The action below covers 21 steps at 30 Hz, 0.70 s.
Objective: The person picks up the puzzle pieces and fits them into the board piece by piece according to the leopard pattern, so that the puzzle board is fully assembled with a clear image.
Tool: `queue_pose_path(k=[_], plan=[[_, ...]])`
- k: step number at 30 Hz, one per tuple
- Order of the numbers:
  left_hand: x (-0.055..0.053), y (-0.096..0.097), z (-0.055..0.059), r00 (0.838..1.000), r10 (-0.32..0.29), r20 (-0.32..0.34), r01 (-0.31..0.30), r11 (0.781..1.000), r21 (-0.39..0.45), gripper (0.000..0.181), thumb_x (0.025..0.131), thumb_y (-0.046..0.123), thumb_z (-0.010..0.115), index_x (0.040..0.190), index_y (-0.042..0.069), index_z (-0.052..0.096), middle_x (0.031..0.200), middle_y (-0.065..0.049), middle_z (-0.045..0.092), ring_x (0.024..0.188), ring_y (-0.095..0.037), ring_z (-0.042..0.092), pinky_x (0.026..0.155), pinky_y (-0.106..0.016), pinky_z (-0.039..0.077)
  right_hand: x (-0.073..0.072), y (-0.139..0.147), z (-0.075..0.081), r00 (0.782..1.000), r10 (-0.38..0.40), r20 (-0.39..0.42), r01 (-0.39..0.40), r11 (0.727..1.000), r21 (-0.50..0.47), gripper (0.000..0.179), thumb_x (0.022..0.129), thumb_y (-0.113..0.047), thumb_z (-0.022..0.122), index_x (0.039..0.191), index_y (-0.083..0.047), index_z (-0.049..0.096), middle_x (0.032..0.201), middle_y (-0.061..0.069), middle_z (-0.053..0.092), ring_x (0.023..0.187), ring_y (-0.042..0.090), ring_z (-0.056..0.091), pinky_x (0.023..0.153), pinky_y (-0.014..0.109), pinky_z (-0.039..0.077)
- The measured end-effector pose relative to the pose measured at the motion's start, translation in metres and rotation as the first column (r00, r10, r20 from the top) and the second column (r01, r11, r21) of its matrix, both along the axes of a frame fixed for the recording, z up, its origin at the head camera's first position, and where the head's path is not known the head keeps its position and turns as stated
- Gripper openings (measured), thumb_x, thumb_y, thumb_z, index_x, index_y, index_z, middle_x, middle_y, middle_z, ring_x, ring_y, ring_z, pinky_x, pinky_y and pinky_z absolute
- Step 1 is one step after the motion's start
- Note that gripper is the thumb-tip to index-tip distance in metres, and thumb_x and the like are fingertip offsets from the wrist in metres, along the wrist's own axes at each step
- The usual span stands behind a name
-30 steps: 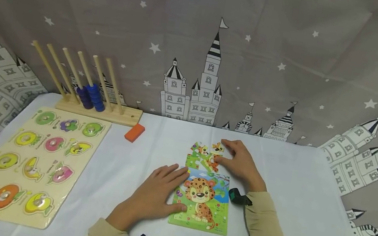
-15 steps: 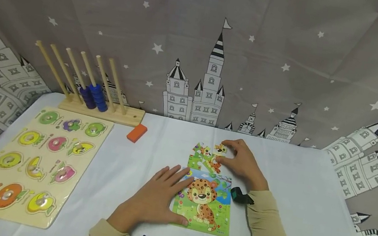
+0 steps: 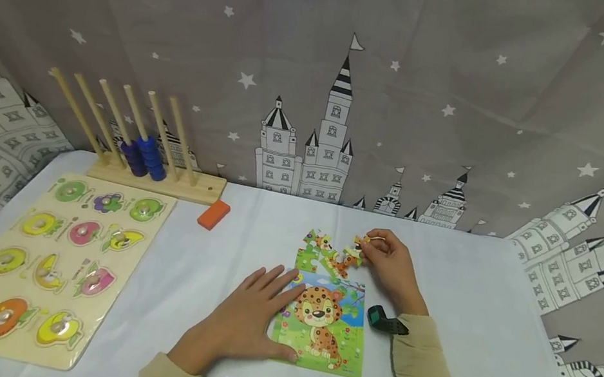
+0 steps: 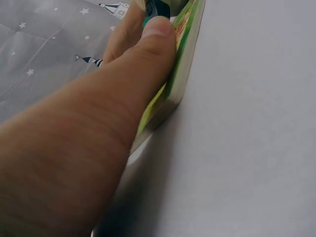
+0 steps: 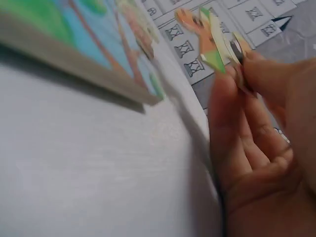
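Grey castle-print cloth [image 3: 442, 73] hangs behind a white-covered desk [image 3: 462, 369]. Fingers spread wide, the left hand [image 3: 244, 320] rests on the left side of the leopard picture board [image 3: 325, 322], its thumb over the near left corner; a light, flat press there should steady it. Between thumb and fingertips, the right hand [image 3: 392, 267] pinches a tilted puzzle piece [image 5: 210, 39], just behind the board and close to the other pieces [image 3: 311, 256]. Good handling probably means gripping by the rim and lifting clear before turning, so tabs neither bend nor drag neighbours.
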State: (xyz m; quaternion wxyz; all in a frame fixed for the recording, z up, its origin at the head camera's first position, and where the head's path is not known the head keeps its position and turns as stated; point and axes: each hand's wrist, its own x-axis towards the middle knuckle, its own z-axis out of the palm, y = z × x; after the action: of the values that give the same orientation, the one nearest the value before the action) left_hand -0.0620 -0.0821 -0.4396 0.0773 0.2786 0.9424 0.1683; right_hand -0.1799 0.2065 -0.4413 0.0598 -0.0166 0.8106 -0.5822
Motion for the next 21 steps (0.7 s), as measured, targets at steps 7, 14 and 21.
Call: queue_pose_path(k=[7,14,21], plan=[[0.001,0.000,0.001,1.000,0.017,0.003,-0.017,1.000,0.026,0.106,0.078,0.085,0.058,0.161,0.025,0.033,0.172,-0.002,0.022,0.159,-0.031,0.019,0.128,-0.057,0.019,0.036,-0.009,0.019,0.955,0.294,0.031,-0.295,0.951,0.089,0.026,0.096,-0.010,0.070,0.118,0.003,0.064,0.097,0.013,0.072,0.077,0.013,0.072,0.069,0.028,0.062],[0.002,-0.001,-0.002,0.998,0.017,-0.061,-0.015,0.999,0.030,0.103,0.079,0.084,0.058,0.160,0.023,0.037,0.170,-0.004,0.027,0.158,-0.032,0.023,0.127,-0.057,0.023,0.070,-0.037,0.034,0.913,0.406,0.049,-0.391,0.832,0.393,0.022,0.087,-0.020,0.082,0.104,-0.012,0.070,0.086,-0.003,0.069,0.073,0.007,0.064,0.067,0.022,0.055],[0.002,0.000,-0.003,0.997,0.001,-0.073,0.001,0.999,0.032,0.101,0.081,0.083,0.057,0.159,0.023,0.038,0.170,-0.004,0.027,0.158,-0.033,0.024,0.127,-0.056,0.025,0.083,-0.045,0.042,0.907,0.422,0.016,-0.362,0.758,0.543,0.027,0.083,-0.019,0.086,0.103,-0.011,0.070,0.085,-0.005,0.065,0.077,0.007,0.056,0.070,0.022,0.050]])
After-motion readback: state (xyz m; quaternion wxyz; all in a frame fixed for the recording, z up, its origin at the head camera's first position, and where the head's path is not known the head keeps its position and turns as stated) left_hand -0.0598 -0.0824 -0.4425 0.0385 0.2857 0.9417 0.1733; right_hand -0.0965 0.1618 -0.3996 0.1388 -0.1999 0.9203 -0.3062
